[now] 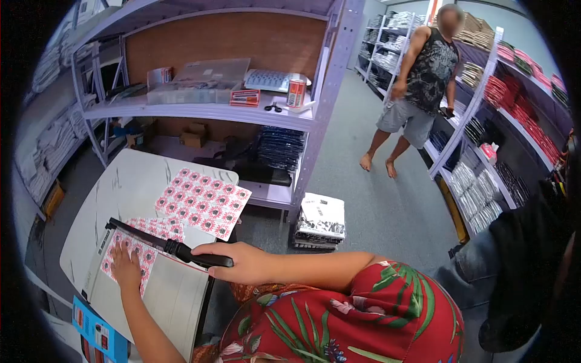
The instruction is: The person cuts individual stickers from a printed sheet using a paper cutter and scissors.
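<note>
A paper cutter (172, 302) with a pale bed lies on the marble-patterned table (91, 199). My right hand (242, 262) is wrapped round the black handle (209, 260) of its blade arm, which lies low along the cutting edge. My left hand (125, 269) rests flat, fingers spread, on a sheet of pink-and-white printed labels (147, 259) on the bed. Just beyond the blade arm is another printed piece (158, 227), partly covered by the arm. A larger printed sheet (203, 202) lies farther back and overhangs the table's right edge.
A purple shelf (242, 116) behind the table holds a clear plastic box (200, 85), a can (295, 94) and scissors (273, 107). Packaged stacks (321, 221) stand on the floor. A person (426, 78) stands in the aisle. A blue box (100, 330) is at lower left.
</note>
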### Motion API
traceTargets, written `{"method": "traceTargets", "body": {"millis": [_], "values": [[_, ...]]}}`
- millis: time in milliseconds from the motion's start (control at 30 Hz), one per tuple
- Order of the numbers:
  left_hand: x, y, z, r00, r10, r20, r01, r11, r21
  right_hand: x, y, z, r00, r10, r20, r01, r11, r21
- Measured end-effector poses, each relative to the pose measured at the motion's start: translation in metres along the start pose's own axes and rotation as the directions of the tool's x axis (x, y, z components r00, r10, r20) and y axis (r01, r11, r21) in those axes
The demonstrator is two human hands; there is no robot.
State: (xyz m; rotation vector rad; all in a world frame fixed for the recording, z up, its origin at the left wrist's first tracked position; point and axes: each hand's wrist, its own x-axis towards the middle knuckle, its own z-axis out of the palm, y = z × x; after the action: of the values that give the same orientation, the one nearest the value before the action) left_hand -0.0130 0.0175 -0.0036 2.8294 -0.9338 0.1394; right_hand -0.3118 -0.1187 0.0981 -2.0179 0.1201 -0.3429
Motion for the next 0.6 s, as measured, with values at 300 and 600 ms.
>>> {"method": "traceTargets", "body": {"millis": [300,600], "values": [[-0.008,0.004,-0.012,0.999,-0.042,0.017,0.042,0.999,0.007,0.0,-0.005,0.0,1.0,0.006,-0.005,-0.006,0.999,0.046],[-0.006,0.001,-0.008,1.0,-0.026,-0.007,0.026,1.0,-0.015,0.002,0.0,0.001,1.0,-0.023,0.005,0.022,0.997,0.075]]}}
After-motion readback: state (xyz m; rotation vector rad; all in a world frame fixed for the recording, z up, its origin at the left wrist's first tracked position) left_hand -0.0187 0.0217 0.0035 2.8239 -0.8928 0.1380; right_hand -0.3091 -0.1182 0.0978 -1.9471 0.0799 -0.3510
